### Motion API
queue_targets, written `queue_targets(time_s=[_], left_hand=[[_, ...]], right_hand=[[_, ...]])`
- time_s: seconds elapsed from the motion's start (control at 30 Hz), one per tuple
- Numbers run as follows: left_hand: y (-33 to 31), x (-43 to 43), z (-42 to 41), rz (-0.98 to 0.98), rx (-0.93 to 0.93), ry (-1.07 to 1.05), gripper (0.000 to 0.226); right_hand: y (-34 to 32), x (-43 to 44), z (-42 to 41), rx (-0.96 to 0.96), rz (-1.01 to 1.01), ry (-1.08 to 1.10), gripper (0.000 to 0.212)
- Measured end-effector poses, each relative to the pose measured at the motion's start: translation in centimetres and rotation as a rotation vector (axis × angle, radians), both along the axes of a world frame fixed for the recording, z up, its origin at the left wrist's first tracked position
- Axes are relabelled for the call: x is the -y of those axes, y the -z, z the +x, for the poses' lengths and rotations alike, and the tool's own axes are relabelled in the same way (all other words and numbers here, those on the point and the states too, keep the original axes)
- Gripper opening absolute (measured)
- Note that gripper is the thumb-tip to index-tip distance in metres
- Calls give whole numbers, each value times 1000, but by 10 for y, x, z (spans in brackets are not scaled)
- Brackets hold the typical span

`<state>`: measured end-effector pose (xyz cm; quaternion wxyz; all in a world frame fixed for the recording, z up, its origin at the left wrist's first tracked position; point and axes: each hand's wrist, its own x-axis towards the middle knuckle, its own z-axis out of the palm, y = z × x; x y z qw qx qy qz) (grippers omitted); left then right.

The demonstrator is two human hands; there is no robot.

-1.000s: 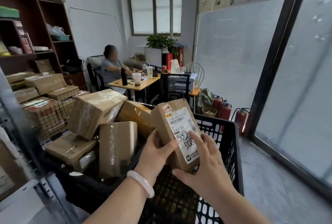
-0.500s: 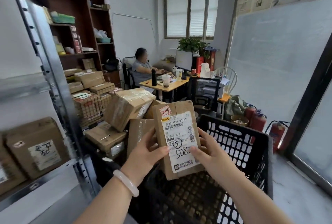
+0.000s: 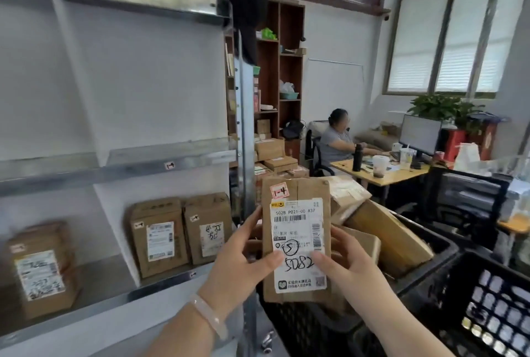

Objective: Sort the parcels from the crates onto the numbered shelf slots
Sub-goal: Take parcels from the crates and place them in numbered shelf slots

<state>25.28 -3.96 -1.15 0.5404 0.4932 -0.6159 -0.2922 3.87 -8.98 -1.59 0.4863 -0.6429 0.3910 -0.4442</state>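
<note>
Storeroom, steel shelf [image 3: 129, 162] at left. The left hand [image 3: 243, 266] and right hand [image 3: 348, 269] pinch the parcel [image 3: 298, 230] by its side edges; judged light, stiff cardboard, slick label.

The parcel [image 3: 311, 189] carried a red-edged sticker [image 3: 278, 191] marked "1-4". Its white shipping label [image 3: 298, 230] read "502B P021-00 A37", and handwritten below sat a circled "5" and "5082".
</note>
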Motion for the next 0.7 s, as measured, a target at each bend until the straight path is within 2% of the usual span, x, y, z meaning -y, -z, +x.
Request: queue_targets(time_s=[0.1, 0.2, 0.3, 0.37, 0.43, 0.5, 0.6, 0.7], left_hand=[[-14, -12, 42, -5, 7, -57, 85], [-28, -25, 86, -11, 27, -136, 82], [-44, -35, 128, -3, 105, -231, 75], [-53, -42, 156, 5, 197, -330, 78], [-56, -47, 185, -1, 235, -429, 86], [-60, -53, 215, -18, 290, -498, 84], [-71, -60, 255, -37, 509, -626, 74], [-86, -63, 290, -103, 772, -734, 77]], right_hand=[[-18, 9, 43, -44, -13, -98, 54], [-35, 15, 92, -91, -63, -169, 51], [-53, 18, 142, -99, -109, -228, 63], [-64, 22, 172, -83, -131, -230, 73], [-74, 27, 200, -62, -133, -231, 71], [-82, 32, 226, -67, -146, -244, 66], [-91, 37, 263, -59, -152, -243, 69], [-92, 39, 301, -17, -131, -220, 73]])
